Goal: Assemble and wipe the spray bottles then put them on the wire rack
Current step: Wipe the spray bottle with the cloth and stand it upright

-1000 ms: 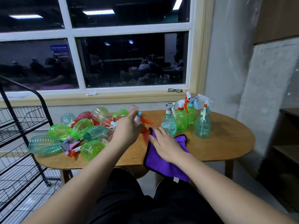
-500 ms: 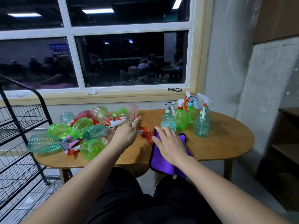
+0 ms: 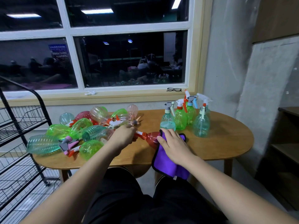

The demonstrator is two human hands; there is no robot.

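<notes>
A red spray bottle [image 3: 151,139] with an orange trigger head lies on its side on the wooden table [image 3: 226,143]. My left hand [image 3: 123,136] grips its trigger head, fingers curled round it. My right hand [image 3: 174,145] rests with fairly straight fingers on a purple cloth [image 3: 168,165], pressing it against the bottle's body; the cloth hangs over the table's front edge. Several assembled green and teal bottles [image 3: 181,118] stand upright behind my right hand. A pile of loose bottles and trigger heads [image 3: 87,133] lies to the left.
A black wire rack [image 3: 24,123] stands left of the table, its shelves showing nothing on them. Black glasses [image 3: 174,89] lie on the window sill. A dark wooden shelf unit [image 3: 288,143] stands at the right by a concrete wall.
My left hand has lowered the red bottle from above the table until it lies flat. My right hand and the cloth have shifted slightly right against the bottle's body.
</notes>
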